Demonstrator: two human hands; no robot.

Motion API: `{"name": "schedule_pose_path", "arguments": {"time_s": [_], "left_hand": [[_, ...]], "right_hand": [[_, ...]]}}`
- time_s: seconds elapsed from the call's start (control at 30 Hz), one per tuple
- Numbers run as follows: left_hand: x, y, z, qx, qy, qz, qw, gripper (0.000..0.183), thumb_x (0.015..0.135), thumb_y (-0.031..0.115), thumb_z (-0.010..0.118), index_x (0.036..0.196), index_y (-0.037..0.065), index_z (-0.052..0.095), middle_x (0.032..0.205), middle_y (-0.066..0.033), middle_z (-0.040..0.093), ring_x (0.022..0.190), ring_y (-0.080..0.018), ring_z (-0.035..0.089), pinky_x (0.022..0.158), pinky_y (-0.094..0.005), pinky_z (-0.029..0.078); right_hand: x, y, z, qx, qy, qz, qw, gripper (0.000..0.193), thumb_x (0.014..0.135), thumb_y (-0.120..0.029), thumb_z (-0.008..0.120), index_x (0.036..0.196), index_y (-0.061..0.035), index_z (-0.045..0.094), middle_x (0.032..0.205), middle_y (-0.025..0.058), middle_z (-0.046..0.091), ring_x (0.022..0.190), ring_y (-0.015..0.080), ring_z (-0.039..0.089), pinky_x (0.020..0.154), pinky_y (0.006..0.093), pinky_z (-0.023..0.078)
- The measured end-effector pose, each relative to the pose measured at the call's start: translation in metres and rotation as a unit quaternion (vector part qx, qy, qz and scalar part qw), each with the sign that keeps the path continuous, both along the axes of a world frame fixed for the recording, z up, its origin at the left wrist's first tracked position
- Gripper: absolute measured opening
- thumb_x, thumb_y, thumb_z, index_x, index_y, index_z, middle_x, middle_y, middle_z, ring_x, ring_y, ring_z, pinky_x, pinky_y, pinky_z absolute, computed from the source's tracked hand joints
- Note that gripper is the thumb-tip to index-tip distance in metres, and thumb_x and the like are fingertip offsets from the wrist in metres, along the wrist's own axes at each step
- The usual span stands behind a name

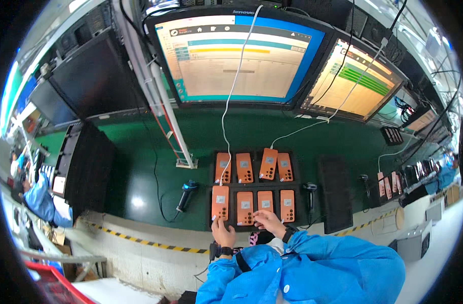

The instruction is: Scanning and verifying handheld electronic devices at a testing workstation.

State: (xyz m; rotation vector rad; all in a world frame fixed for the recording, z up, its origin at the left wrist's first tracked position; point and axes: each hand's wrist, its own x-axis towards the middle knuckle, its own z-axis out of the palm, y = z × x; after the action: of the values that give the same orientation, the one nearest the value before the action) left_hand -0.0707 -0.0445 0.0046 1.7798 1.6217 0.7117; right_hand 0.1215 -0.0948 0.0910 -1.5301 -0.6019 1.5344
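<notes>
Orange phones with white labels lie in two rows in black trays (232, 201) on the green bench. My left hand (223, 234) grips the lower end of the front-left phone (220, 198), which a white cable (225, 126) meets at its top edge. My right hand (270, 222) is closed in a pinch over the lower edges of the front middle phones, beside the second phone (245, 204) and the third phone (265, 200). Anything between its fingertips is too small to make out. A tilted phone (268, 163) in the back row has another white cable (299, 130) at its top.
Two lit monitors (236, 61) (350, 81) stand behind the trays. A barcode scanner (187, 195) lies left of them, a second scanner (311, 197) right. Beyond are a white post (165, 101), a black rack (87, 167) and a black mat (335, 195). Another person (44, 200) is far left.
</notes>
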Motion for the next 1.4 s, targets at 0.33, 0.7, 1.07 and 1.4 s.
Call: {"name": "schedule_pose_path", "arguments": {"time_s": [0.33,0.7,1.07,1.4], "left_hand": [[-0.017,0.036,-0.025,-0.043,0.157,-0.154,0.975,0.095,0.060,0.024,0.068,0.142,0.006,0.023,0.144,-0.0289,0.018,0.132,-0.0427,0.024,0.103,-0.0481,0.028],[-0.015,0.034,-0.018,-0.089,0.081,-0.119,0.985,0.080,0.066,0.014,0.065,0.138,0.011,0.032,0.143,-0.0247,0.026,0.132,-0.0378,0.028,0.102,-0.0451,0.031],[-0.014,0.038,-0.009,-0.110,0.071,-0.075,0.989,0.075,0.063,0.004,0.061,0.134,0.008,0.037,0.142,-0.0249,0.028,0.131,-0.0379,0.030,0.101,-0.0463,0.033],[-0.017,0.036,-0.015,-0.109,0.084,-0.097,0.986,0.077,0.064,0.005,0.058,0.137,0.009,0.034,0.144,-0.0241,0.026,0.130,-0.0405,0.030,0.102,-0.0460,0.031]], "right_hand": [[0.129,0.143,-0.104,0.075,-0.371,-0.163,0.911,0.045,0.078,-0.027,0.067,0.112,-0.0021,0.051,0.093,0.0116,0.061,0.085,0.0219,0.059,0.072,0.0346,0.048],[0.205,0.240,-0.066,-0.070,-0.716,0.110,0.686,0.040,0.090,-0.035,0.038,0.094,-0.0058,0.064,0.104,0.0134,0.060,0.103,0.0329,0.052,0.084,0.0530,0.039],[0.196,0.270,-0.090,-0.009,-0.647,-0.013,0.762,0.024,0.093,-0.022,0.037,0.101,-0.0049,0.052,0.091,0.0211,0.059,0.079,0.0432,0.057,0.067,0.0548,0.045],[0.237,0.193,-0.096,0.115,-0.782,-0.189,0.583,0.025,0.090,-0.025,0.047,0.092,-0.0021,0.057,0.089,0.0209,0.059,0.089,0.0403,0.054,0.076,0.0517,0.042]]}}
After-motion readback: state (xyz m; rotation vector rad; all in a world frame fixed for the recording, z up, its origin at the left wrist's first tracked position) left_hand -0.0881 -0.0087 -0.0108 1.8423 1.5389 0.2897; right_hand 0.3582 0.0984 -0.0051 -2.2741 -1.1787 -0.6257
